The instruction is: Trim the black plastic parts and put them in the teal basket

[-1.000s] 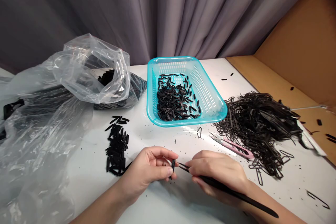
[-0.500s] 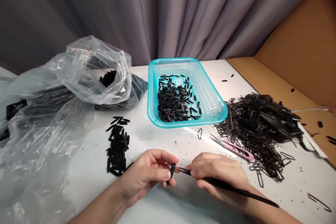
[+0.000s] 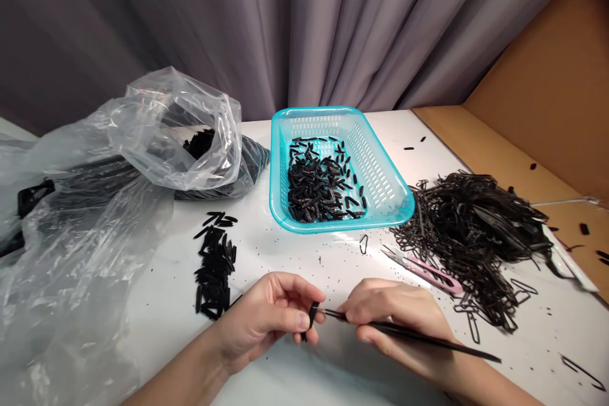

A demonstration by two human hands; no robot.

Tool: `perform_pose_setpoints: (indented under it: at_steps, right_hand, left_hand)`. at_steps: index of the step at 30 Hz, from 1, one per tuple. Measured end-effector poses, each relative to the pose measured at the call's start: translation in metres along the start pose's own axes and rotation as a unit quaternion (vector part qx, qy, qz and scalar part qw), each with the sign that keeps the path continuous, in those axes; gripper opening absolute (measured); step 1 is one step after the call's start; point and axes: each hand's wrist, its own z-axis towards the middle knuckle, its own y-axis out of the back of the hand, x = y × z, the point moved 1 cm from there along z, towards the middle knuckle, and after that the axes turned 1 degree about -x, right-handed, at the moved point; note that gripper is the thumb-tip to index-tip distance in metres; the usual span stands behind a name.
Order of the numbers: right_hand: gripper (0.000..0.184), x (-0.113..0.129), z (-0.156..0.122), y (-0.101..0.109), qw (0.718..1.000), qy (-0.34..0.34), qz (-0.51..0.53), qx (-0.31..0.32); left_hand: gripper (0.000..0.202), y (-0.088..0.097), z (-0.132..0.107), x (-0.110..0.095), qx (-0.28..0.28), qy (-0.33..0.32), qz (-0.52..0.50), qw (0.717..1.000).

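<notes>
Between the thumb and fingers of my left hand (image 3: 266, 323) is a small narrow black strip (image 3: 313, 313), standing roughly on end. My right hand (image 3: 402, 311) is closed around black tweezers (image 3: 438, 339), whose long body reaches back over the wrist. Their thin tips point left and meet the strip, or come very close to it; I cannot tell which. To the left lies a pile of short black pieces (image 3: 216, 273). Pink-handled thread snips (image 3: 431, 271) rest beyond my right hand.
A blue basket (image 3: 280, 222) with many short black pieces stands at the back. Clear plastic bags (image 3: 85, 254) with black contents cover the left. On the right are a heap of thin black loops (image 3: 476, 222) and a brown board (image 3: 552, 76). Black crumbs dot the white table (image 3: 266, 260).
The tweezers have tilted slightly, their rear end a little higher, and their tips show more clearly at the strip. Both hands stay nearly in place; the whole view has shifted slightly.
</notes>
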Motion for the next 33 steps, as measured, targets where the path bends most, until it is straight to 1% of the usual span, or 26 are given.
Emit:
perform_pose_setpoints:
  at_steps: [4,7,10,13,15,17,19,21,24,25,28,33]
  right_hand:
    - [0.011,0.002,0.003,-0.001,0.998,0.043,-0.034,0.011]
    - [0.011,0.0,0.001,-0.001,0.999,0.037,-0.028,0.018]
    - [0.008,-0.003,-0.004,-0.001,1.0,-0.021,0.004,0.006]
    - [0.007,-0.009,-0.006,-0.003,0.99,-0.129,0.059,-0.027]
    - [0.009,-0.014,-0.006,-0.006,0.972,-0.196,0.11,-0.06]
    - [0.011,-0.019,-0.004,-0.01,0.95,-0.243,0.173,-0.092]
    - [0.014,-0.024,-0.002,-0.014,0.925,-0.272,0.236,-0.119]
    - [0.017,-0.027,-0.001,-0.017,0.894,-0.302,0.299,-0.144]
    - [0.02,-0.029,0.001,-0.02,0.845,-0.342,0.376,-0.166]
    - [0.021,-0.028,0.002,-0.02,0.833,-0.35,0.394,-0.167]
    - [0.023,-0.027,0.004,-0.018,0.815,-0.359,0.425,-0.163]
    - [0.021,-0.024,0.002,-0.023,0.804,-0.375,0.435,-0.156]
  left_hand:
    - [0.02,0.0,0.0,-0.003,-0.007,0.016,0.034,0.999]
    - [0.02,-0.001,0.0,-0.005,-0.011,0.013,0.059,0.998]
    - [0.019,-0.002,-0.002,-0.006,-0.024,-0.008,0.086,0.996]
    - [0.018,-0.003,-0.003,-0.005,-0.045,-0.036,0.111,0.992]
    - [0.018,-0.003,-0.003,-0.004,-0.062,-0.057,0.127,0.988]
    - [0.017,-0.003,-0.002,-0.003,-0.082,-0.076,0.143,0.983]
    - [0.017,-0.003,-0.001,-0.001,-0.1,-0.094,0.161,0.977]
    - [0.017,-0.002,-0.001,0.0,-0.109,-0.105,0.18,0.972]
    - [0.017,-0.002,-0.001,0.001,-0.111,-0.113,0.197,0.968]
    - [0.017,-0.002,-0.001,0.001,-0.11,-0.115,0.199,0.967]
    - [0.017,-0.003,-0.001,0.001,-0.104,-0.123,0.2,0.966]
    - [0.019,-0.002,0.002,0.006,-0.112,-0.136,0.19,0.966]
